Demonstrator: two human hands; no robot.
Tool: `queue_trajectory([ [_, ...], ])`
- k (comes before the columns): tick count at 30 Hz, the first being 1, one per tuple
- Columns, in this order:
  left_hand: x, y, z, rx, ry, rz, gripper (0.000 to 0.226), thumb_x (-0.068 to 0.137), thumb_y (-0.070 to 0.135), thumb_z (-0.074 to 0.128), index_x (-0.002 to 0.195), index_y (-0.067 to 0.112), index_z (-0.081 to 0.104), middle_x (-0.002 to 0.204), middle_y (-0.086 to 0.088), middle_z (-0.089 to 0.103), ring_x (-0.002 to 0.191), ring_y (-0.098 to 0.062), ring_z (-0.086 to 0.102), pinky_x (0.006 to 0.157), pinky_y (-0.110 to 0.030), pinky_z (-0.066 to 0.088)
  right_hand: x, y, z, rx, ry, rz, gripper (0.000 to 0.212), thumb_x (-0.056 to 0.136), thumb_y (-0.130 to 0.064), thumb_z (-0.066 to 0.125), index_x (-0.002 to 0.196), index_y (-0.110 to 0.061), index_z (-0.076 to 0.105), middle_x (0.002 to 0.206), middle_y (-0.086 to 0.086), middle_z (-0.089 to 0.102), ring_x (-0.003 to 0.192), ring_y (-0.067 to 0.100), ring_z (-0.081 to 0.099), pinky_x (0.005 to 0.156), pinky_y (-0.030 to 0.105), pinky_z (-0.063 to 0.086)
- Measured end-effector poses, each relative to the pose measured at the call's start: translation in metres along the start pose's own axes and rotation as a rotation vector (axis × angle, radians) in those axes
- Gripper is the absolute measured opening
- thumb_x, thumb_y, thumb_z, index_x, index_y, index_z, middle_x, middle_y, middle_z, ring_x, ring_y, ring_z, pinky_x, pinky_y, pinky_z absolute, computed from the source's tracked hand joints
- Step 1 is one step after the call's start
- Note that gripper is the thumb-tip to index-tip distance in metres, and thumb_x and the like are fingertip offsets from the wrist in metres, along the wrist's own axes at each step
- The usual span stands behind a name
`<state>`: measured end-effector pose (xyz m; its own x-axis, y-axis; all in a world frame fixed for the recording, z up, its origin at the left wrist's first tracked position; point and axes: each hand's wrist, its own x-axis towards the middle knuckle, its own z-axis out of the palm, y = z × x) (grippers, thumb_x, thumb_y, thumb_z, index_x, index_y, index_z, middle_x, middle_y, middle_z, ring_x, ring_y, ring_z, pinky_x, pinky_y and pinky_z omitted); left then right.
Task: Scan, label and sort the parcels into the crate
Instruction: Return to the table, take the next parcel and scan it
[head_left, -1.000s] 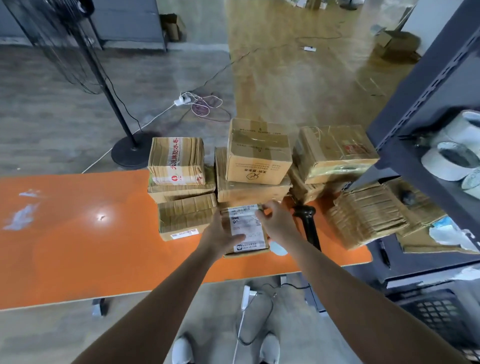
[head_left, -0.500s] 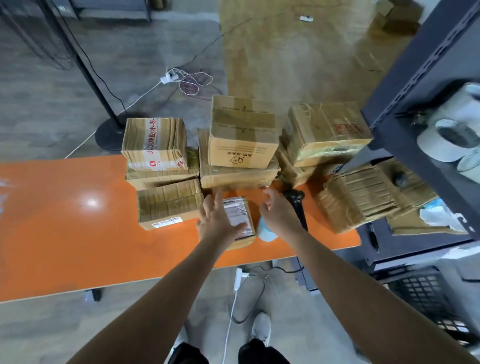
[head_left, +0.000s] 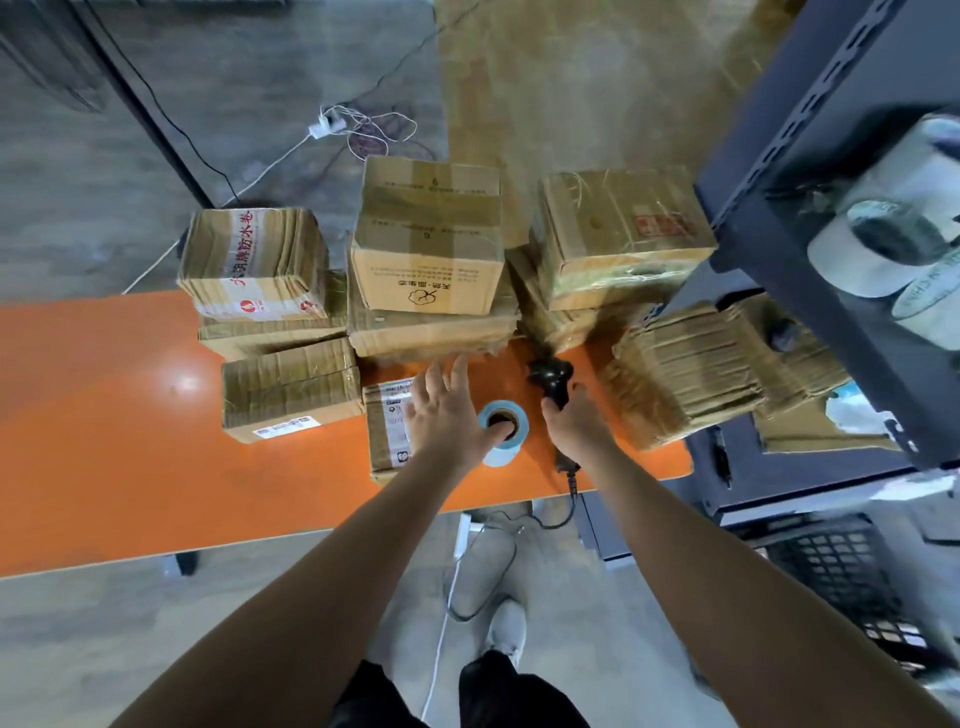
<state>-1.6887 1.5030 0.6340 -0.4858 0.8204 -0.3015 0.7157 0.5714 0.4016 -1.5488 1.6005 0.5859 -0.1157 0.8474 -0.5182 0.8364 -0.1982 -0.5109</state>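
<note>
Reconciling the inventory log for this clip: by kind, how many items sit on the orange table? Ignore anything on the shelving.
Cardboard parcels: 9
Blue label roll: 1
Black scanner, gripped by the right hand: 1
Total: 11

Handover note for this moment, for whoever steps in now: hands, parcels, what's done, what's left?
Left hand: open, fingers spread over the small labelled parcel and blue label roll; contact unclear.
Right hand: grips the black scanner on the orange table.
Other parcels stacked at the table's far edge; the black crate sits on the floor to the right, no parcel visible in it.
Done: that parcel carries a label.
To do: scan, label and crate the rest.
</note>
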Motion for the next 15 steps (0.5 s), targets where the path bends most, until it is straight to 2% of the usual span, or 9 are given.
queue_trajectory([
  [3,-0.008,-0.005,-0.006,-0.016,0.018,-0.044,0.105,0.076,0.059,0.071,0.153,0.029,0.007,0.16,-0.009,0.009,0.147,-0.032,0.004,0.114,-0.051,0.024,0.007,-0.002,0.003,0.077,-0.047,0.02,0.045,0.1,-0.034,0.052,0.132,-0.005,0.041,0.111,0.018,0.06,0.095,0.035,0.062,0.07,0.036,0.045],
  [6,-0.018,-0.017,-0.017,0.001,0.03,-0.076,0.106,0.075,0.06,0.071,0.153,0.028,0.006,0.16,-0.009,0.008,0.148,-0.031,0.004,0.117,-0.049,0.02,0.004,-0.007,0.003,0.085,-0.034,0.027,0.035,0.098,-0.033,0.057,0.116,-0.005,0.05,0.093,0.014,0.056,0.078,0.031,0.058,0.059,0.033,0.042],
  [8,-0.022,-0.028,-0.024,0.016,0.054,-0.09,0.107,0.073,0.062,0.071,0.153,0.028,0.008,0.16,-0.007,0.01,0.147,-0.03,0.007,0.116,-0.049,0.023,-0.002,-0.014,0.0,0.132,-0.014,0.017,0.028,0.096,-0.03,0.057,0.106,-0.006,0.05,0.082,0.011,0.052,0.065,0.027,0.053,0.051,0.031,0.039],
  [13,-0.03,-0.053,-0.043,0.012,0.018,-0.089,0.114,0.07,0.064,0.073,0.154,0.026,0.005,0.16,-0.009,0.008,0.148,-0.033,0.006,0.112,-0.052,0.026,-0.037,-0.046,-0.014,0.249,0.014,-0.107,0.016,0.089,-0.02,0.057,0.087,-0.01,0.045,0.066,0.006,0.043,0.051,0.021,0.046,0.042,0.025,0.037],
  [15,-0.034,-0.063,-0.049,0.013,0.015,-0.079,0.116,0.07,0.064,0.073,0.154,0.025,0.004,0.16,-0.01,0.008,0.148,-0.034,0.006,0.113,-0.054,0.026,-0.055,-0.063,-0.016,0.324,-0.012,-0.149,0.017,0.085,-0.018,0.057,0.079,-0.01,0.042,0.062,0.006,0.04,0.048,0.024,0.045,0.042,0.023,0.041],
])
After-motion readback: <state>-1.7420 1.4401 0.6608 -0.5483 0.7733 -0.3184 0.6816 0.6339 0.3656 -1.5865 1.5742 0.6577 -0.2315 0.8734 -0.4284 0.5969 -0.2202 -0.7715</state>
